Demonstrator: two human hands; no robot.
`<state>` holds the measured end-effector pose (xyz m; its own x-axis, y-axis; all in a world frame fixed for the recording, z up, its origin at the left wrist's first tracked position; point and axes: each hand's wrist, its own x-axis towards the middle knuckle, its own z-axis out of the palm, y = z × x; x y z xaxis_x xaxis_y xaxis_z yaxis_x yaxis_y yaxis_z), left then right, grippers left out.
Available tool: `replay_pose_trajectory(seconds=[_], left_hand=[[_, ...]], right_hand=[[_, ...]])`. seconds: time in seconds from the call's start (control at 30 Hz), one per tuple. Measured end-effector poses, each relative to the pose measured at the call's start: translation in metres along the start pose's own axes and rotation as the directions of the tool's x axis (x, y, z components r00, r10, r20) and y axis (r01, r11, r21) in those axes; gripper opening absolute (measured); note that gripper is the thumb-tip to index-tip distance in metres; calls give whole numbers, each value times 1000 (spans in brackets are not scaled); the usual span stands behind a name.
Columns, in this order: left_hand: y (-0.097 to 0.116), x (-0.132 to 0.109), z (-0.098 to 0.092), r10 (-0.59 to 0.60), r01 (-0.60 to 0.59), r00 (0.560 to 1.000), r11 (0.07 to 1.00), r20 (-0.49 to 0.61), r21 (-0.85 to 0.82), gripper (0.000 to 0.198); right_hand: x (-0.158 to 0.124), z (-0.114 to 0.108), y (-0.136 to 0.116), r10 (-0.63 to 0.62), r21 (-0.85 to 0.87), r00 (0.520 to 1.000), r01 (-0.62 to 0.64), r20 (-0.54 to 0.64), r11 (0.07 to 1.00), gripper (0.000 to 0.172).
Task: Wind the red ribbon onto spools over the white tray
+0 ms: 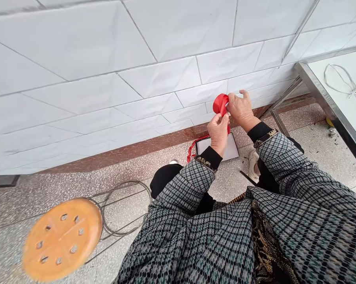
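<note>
A loop of red ribbon (220, 103) is held up between my two hands, in front of the tiled wall. My left hand (218, 132) pinches the ribbon from below, thumb and fingers pressed together. On the upper right side of the loop, my right hand (240, 109) grips it with thumb and forefinger. More red ribbon (191, 152), twisted, trails down along the left edge of a white, dark-edged flat box or board (229, 148) on the floor below my hands. My left hand and wrist partly cover that white piece.
An orange round stool (61, 240) with a wire frame lies tipped over at the lower left. To the right stands a metal-edged table (337, 102) with a white cable (340, 81) on it. White tiles (166, 75) cover the wall ahead. Dark scraps (340, 142) litter the floor.
</note>
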<state>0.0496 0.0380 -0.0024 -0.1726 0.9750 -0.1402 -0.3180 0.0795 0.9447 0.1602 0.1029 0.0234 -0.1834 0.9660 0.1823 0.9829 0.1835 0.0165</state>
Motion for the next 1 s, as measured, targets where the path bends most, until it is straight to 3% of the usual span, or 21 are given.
replay_pose_trajectory(seconds=[0.1,0.17,0.3,0.43,0.63,0.73,0.87,1.0], left_hand=[[-3,5,-12,4,-6,999,998,31,63,12],[-4,10,-22,94,-99,995,976,37,195,11],[0,19,-39,320,-330,941,793,111,512,14],[4,25,-47,350,-423,905,683,241,595,18],[6,25,-46,293,-390,920,742,260,545,12],[16,25,-47,348,-424,906,738,242,526,6],[33,25,-51,378,-441,897,785,228,436,18],[40,27,-55,156,-205,969,940,190,273,34]], right_hand=[[-1,-3,5,10,-18,1000,-10,3,1000,34],[-3,-5,10,9,-36,1000,-8,24,999,33],[-8,-4,19,-20,-65,999,23,36,998,32],[-14,2,25,-34,-99,999,36,21,994,31],[-20,4,33,-34,-121,999,36,24,992,30],[-22,3,37,-36,-107,999,38,19,994,29],[-25,0,39,-76,-64,997,77,28,995,29],[-26,-5,40,-93,-37,992,97,79,995,30]])
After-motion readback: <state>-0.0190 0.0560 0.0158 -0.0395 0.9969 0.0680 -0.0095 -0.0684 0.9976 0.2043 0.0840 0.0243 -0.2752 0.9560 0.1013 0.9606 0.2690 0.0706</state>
